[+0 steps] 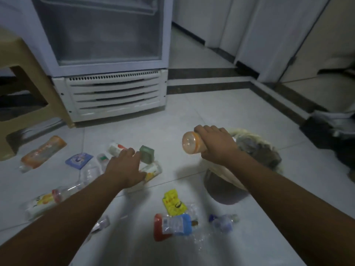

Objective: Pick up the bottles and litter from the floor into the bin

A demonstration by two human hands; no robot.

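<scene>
While the head camera looked down at the floor (221,104), your right hand (217,144) was wrapped around an orange-tinted bottle (192,144), held on its side at the near rim of the lined bin (255,150), its base pointing away from the opening. Your left hand (124,167) was spread open with nothing in it, fingers reaching over a small green box (147,153) and a white bottle with a fruit label (152,170) just beside it; whether the fingertips touched either I could not tell.

Plenty of litter was left on the tiles: an orange-labelled bottle (43,151) lay far to your left, a blue packet (78,160) near it, a clear bottle (90,172) under your left wrist, another fruit-label bottle (41,205) by your forearm, and nearer you a yellow sachet (172,203), a red and blue wrapper (172,225) and a crushed blue-capped bottle (222,222).

By my reading, you were at the drop-off of one bottle with the task well short of done. The next move called for carrying the bottle over the bin's mouth before letting go, then closing the left hand on the green box or the bottle beside it.
</scene>
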